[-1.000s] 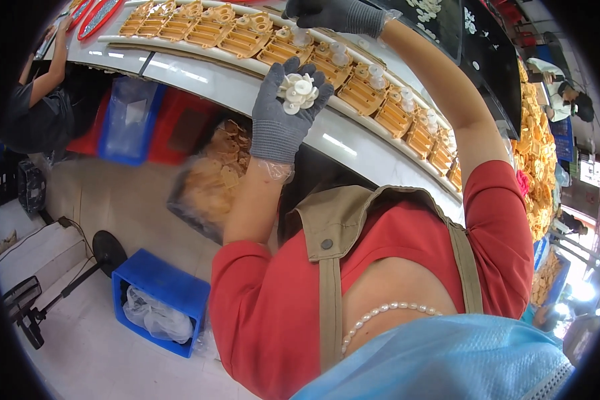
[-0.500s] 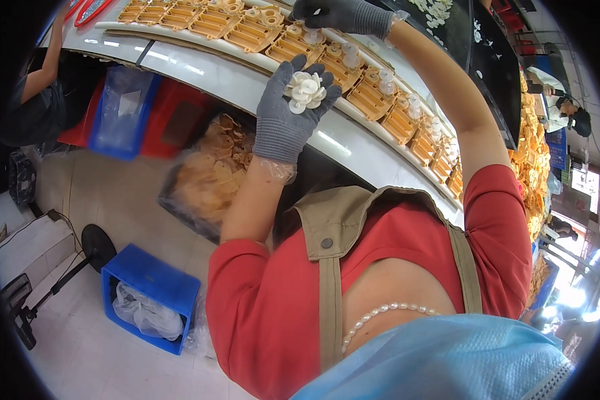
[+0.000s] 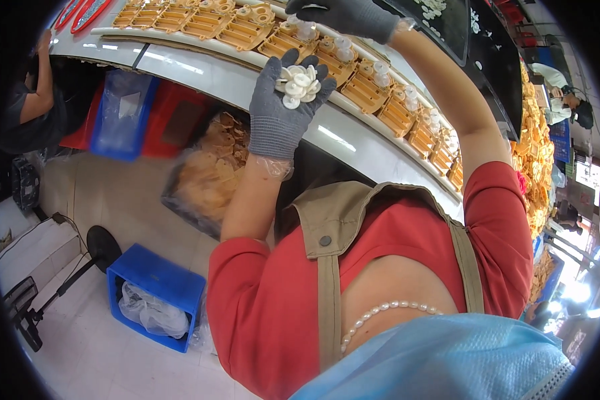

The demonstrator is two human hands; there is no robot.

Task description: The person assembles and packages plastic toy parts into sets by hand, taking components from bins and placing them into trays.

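Palm up, my left hand (image 3: 278,121) in a grey glove cups a heap of small white plastic discs (image 3: 298,85), fingers curled around them. It hovers over the near edge of a long row of orange-yellow plastic housings (image 3: 363,92). Translucent round plastic pieces (image 3: 381,72) sit on the upper ends of several housings. At the top edge my right hand (image 3: 350,17), also gloved, reaches above the row with its fingers bent together. Whatever is between its fingertips is hidden.
A white rail (image 3: 237,55) borders the housings on the table. Black trays (image 3: 473,60) with white pieces lie beyond my right arm. Orange parts are heaped at right (image 3: 537,160). Below stand a bag-lined box of parts (image 3: 210,180) and a blue crate (image 3: 157,280). Another person's arm (image 3: 41,87) is at left.
My right hand has shifted slightly left along the row. My left hand, still holding the white discs, has moved a little left and up. The whole view has shifted slightly.
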